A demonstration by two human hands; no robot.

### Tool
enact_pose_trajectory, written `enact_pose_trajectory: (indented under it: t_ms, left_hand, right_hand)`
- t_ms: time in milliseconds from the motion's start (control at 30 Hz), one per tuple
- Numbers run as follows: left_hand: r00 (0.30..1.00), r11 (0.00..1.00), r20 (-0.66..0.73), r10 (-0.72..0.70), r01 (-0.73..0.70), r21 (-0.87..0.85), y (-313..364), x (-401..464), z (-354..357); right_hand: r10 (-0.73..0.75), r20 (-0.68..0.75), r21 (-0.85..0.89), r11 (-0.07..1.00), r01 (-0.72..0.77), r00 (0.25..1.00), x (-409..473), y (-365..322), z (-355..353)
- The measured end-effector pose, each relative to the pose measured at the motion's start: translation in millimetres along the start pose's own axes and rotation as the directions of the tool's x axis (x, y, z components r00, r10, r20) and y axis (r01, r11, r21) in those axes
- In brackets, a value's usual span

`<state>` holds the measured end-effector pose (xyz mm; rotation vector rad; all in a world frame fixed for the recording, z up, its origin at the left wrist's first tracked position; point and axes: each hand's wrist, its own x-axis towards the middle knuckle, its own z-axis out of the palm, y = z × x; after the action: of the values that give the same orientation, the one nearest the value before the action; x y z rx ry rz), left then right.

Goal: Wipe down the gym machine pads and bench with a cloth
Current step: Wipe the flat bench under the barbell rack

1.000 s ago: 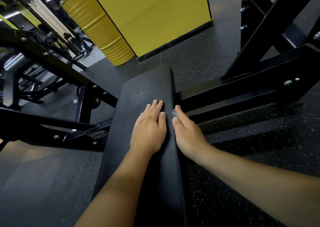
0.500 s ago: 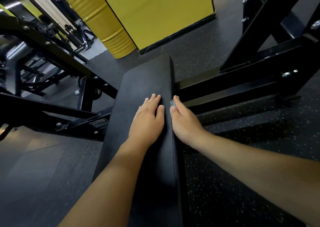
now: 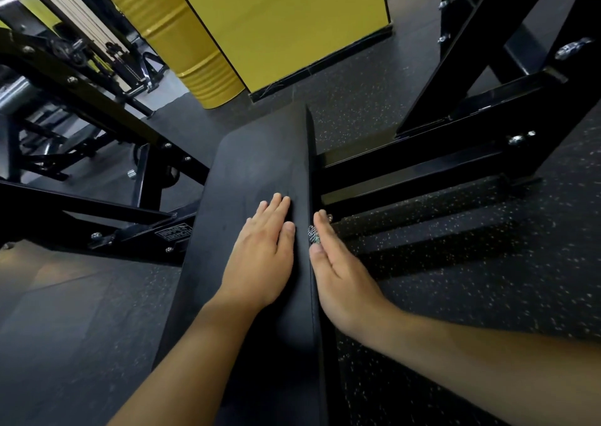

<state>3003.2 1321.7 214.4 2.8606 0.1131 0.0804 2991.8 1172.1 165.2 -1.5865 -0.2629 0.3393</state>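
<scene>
Fingers (image 3: 276, 208) of the left hand (image 3: 260, 256) lie straight and flat on the top of the black bench pad (image 3: 247, 172), pressing palm-down and holding nothing. Just to their right, over the pad's long edge, the right hand (image 3: 341, 279) stands on its side against the vertical face of the pad, fingers extended forward and thumb along the top corner. A small scrap of patterned grey cloth (image 3: 313, 235) shows between the thumb tip and the index finger, so the wiping cloth seems to be pressed under that palm against the side face; how much of it is there, and whether the fingers curl round it, I cannot tell. Ahead of both sets of fingers the pad runs on toward the yellow panel (image 3: 292, 26) and the yellow drum (image 3: 182, 35), and to the right of the right hand's fingers a black steel frame beam (image 3: 439, 152) meets the bench close by, with bolts on it. The likely step is wiping the side edge while the left hand steadies the bench. The main risk, as I judge it, is knuckles or fingertips striking that beam or its bolts if the stroke carries forward. With so little cloth showing, it could also bunch or slip out, leaving bare skin to rub the vinyl and the edge unwiped.
</scene>
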Motion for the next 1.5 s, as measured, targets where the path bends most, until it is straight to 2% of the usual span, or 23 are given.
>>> enact_pose_trajectory:
  t_ms: [200,467,867,1233,1333,1500]
  left_hand:
    - [0.999,1.000,-0.041,-0.019,0.018,-0.012,2.1,-0.8,3.6]
    - [0.999,1.000,-0.040,-0.013,0.014,0.020,0.2,0.3,3.5]
    - [0.998,0.999,-0.059,-0.017,0.019,0.034,1.5,-0.7,4.8]
    - [0.998,0.998,-0.065,-0.019,0.023,0.053,0.3,0.6,6.3]
    - [0.998,0.998,-0.062,-0.022,0.026,0.053,0.1,-0.1,7.1]
    - [0.997,0.998,-0.075,-0.026,0.030,0.050,0.7,0.2,7.0]
  right_hand:
    - [0.037,-0.031,0.035,0.999,-0.036,0.999,25.2,-6.2,-3.1]
    - [0.087,-0.102,0.025,0.996,-0.085,0.991,100.1,-15.7,-10.7]
    - [0.094,0.015,0.064,0.993,-0.095,0.995,5.3,-8.3,-4.7]
    - [0.117,-0.104,-0.018,0.993,-0.120,0.988,112.0,-26.7,-17.7]
    - [0.091,-0.106,-0.042,0.994,-0.096,0.990,93.5,-22.3,-13.0]
    - [0.077,-0.029,-0.017,0.997,-0.078,0.997,20.8,-14.2,-6.5]
